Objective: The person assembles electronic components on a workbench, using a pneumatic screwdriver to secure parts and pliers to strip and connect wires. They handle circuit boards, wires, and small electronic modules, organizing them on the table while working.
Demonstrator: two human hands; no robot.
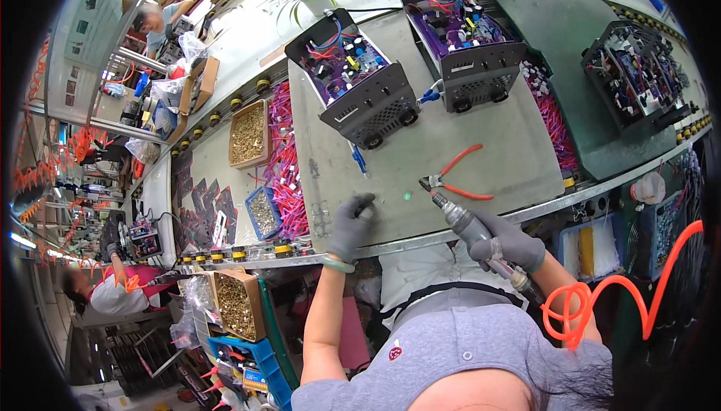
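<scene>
My right hand (511,243), in a grey glove, is wrapped round a grey air screwdriver (467,223). The tool's tip points up and left, close to the jaws of red-handled cutting pliers (456,178) lying on the mat. A coiled orange air hose (574,309) hangs beside my right forearm. My left hand (351,227), also gloved, hovers at the mat's front edge with its fingers curled together; what they hold, if anything, is hidden. Two dark metal cases with purple circuit boards stand beyond my hands, the left case (368,103) and the right case (481,69).
A grey mat (420,219) covers the bench before me. Red and purple wires (285,163) lie left of it, near a box of brass parts (249,134) and a blue tray (263,212). A third case (638,73) sits far right. Other people work at left.
</scene>
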